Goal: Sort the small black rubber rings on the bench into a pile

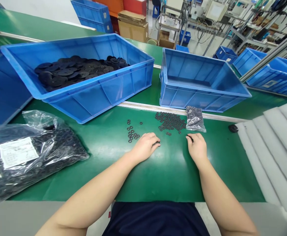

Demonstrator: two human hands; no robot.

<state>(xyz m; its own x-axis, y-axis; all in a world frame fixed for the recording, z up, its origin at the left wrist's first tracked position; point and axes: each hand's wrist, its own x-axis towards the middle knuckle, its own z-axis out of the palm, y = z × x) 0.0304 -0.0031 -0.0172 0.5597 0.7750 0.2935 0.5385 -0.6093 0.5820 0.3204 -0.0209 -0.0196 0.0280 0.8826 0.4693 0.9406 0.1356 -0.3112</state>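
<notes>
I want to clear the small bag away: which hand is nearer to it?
Right: the right hand is just nearside of the small bag; the left hand is farther, to its left.

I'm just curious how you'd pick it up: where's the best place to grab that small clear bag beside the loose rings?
I'd pinch the near edge of the small clear bag, coming from the person's side. It lies low, with the blue bin behind and loose rings to its left, so the near side looks easiest.
</notes>
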